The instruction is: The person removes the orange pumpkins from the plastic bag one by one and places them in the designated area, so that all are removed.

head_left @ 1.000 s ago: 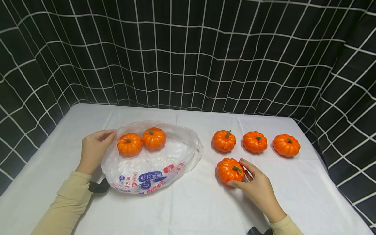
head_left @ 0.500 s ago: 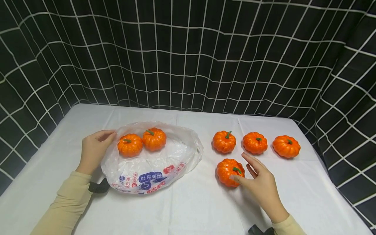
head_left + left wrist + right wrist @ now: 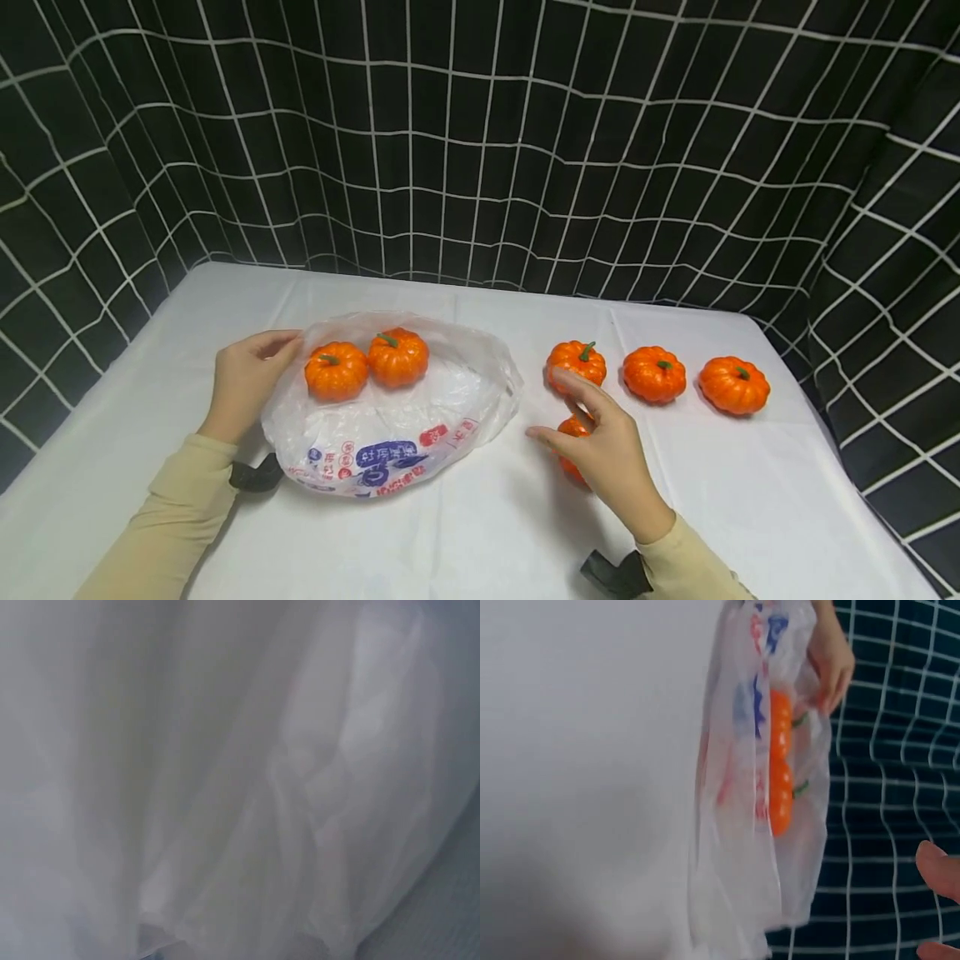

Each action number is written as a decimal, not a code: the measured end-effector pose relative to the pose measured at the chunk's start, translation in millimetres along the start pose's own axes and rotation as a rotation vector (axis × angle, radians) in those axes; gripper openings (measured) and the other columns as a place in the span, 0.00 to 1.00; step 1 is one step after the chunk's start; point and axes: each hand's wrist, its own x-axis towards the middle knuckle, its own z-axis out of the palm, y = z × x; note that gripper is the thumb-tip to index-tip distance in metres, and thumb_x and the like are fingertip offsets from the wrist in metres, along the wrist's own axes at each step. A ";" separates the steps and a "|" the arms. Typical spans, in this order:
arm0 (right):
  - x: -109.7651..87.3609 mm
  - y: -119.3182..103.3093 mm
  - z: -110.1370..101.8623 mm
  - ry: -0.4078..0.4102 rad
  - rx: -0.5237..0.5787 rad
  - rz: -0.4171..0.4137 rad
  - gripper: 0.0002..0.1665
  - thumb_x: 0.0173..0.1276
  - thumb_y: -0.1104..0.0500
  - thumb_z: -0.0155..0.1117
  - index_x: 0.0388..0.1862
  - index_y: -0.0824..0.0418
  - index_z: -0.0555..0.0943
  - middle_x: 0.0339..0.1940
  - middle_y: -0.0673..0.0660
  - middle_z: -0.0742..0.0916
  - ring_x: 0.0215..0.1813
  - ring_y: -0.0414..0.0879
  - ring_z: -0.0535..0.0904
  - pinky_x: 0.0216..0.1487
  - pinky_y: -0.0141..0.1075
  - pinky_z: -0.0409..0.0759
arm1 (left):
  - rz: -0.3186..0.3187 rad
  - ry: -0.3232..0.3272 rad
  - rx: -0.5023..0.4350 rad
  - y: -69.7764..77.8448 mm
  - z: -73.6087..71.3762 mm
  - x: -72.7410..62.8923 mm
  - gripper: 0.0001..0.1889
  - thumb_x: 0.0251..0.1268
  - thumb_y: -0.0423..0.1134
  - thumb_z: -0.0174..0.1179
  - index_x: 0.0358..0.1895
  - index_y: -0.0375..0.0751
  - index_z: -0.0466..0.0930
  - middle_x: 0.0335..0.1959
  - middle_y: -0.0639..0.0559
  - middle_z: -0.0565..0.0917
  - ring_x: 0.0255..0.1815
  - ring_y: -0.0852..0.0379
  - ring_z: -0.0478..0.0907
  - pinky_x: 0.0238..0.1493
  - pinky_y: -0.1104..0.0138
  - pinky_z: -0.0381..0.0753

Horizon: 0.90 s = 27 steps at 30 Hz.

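Plainly, the left hand [image 3: 246, 382] pinched the left rim of a plastic bag [image 3: 444, 393] between thumb and fingers; two bagged pumpkins [image 3: 337, 372] sat inside, side by side; the right hand [image 3: 609, 454], thumb and fingers spread apart, held nothing and partly hid a near pumpkin [image 3: 574, 427] on the white cloth [image 3: 480, 546]; three far pumpkins [image 3: 654, 375] stood in a row behind it.
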 end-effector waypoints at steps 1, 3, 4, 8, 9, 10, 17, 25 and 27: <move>2.5 -1.3 4.6 -0.009 0.017 -0.008 0.42 0.48 0.68 0.81 0.65 0.67 0.76 0.67 0.62 0.80 0.70 0.54 0.75 0.65 0.32 0.75 | 0.001 0.001 -0.002 0.6 0.7 0.1 0.14 0.70 0.38 0.60 0.51 0.33 0.85 0.51 0.36 0.86 0.55 0.38 0.82 0.57 0.51 0.82; 7.8 -2.6 12.9 -0.037 0.054 -0.016 0.43 0.48 0.69 0.80 0.65 0.68 0.75 0.68 0.63 0.79 0.71 0.55 0.74 0.67 0.37 0.74 | 0.001 0.001 -0.005 1.3 1.4 0.1 0.14 0.70 0.38 0.60 0.51 0.33 0.85 0.51 0.35 0.86 0.55 0.38 0.82 0.58 0.47 0.81; 10.5 -2.8 16.7 -0.050 0.069 -0.018 0.43 0.48 0.69 0.80 0.66 0.68 0.75 0.68 0.63 0.79 0.72 0.55 0.73 0.67 0.38 0.74 | 0.000 0.001 -0.005 1.4 1.6 0.1 0.14 0.70 0.39 0.60 0.52 0.33 0.85 0.51 0.35 0.86 0.55 0.38 0.82 0.58 0.47 0.81; 19.8 -6.2 31.3 -0.095 0.109 -0.010 0.44 0.50 0.68 0.80 0.67 0.67 0.74 0.70 0.62 0.77 0.74 0.54 0.70 0.69 0.39 0.72 | -0.004 -0.002 -0.001 1.4 1.5 -0.6 0.15 0.70 0.40 0.60 0.52 0.34 0.85 0.51 0.36 0.86 0.55 0.38 0.82 0.58 0.48 0.81; 21.9 -7.1 34.8 -0.103 0.104 -0.012 0.44 0.50 0.67 0.80 0.67 0.66 0.74 0.70 0.62 0.77 0.74 0.54 0.70 0.69 0.39 0.72 | -0.007 -0.005 -0.002 1.4 1.3 -0.9 0.15 0.70 0.40 0.60 0.52 0.34 0.85 0.51 0.36 0.86 0.56 0.38 0.82 0.58 0.48 0.81; 24.0 -8.1 38.3 -0.111 0.096 -0.012 0.44 0.50 0.67 0.80 0.67 0.66 0.74 0.70 0.62 0.77 0.74 0.54 0.70 0.69 0.39 0.72 | -0.008 -0.007 -0.001 1.5 1.0 -1.1 0.15 0.70 0.40 0.60 0.52 0.34 0.85 0.51 0.36 0.86 0.56 0.38 0.82 0.59 0.48 0.81; 38.8 -12.1 63.5 -0.135 0.115 -0.003 0.43 0.50 0.65 0.80 0.67 0.67 0.74 0.70 0.62 0.77 0.75 0.55 0.69 0.70 0.43 0.72 | -0.011 -0.006 0.005 1.0 -0.9 -1.5 0.15 0.70 0.40 0.60 0.52 0.35 0.85 0.52 0.36 0.86 0.56 0.38 0.82 0.59 0.48 0.81; 52.8 -11.3 89.9 -0.143 0.111 0.001 0.43 0.50 0.66 0.80 0.66 0.70 0.74 0.69 0.64 0.77 0.72 0.58 0.72 0.69 0.45 0.74 | -0.020 -0.013 -0.005 1.2 1.0 -2.7 0.15 0.70 0.41 0.60 0.53 0.34 0.85 0.52 0.35 0.86 0.57 0.38 0.81 0.59 0.47 0.81; 55.6 -10.3 96.5 -0.152 0.098 -0.004 0.43 0.51 0.65 0.80 0.66 0.70 0.73 0.68 0.65 0.78 0.71 0.59 0.73 0.68 0.46 0.74 | -0.024 -0.015 -0.002 1.7 0.8 -2.4 0.16 0.70 0.41 0.60 0.53 0.35 0.85 0.53 0.35 0.86 0.57 0.38 0.81 0.59 0.47 0.81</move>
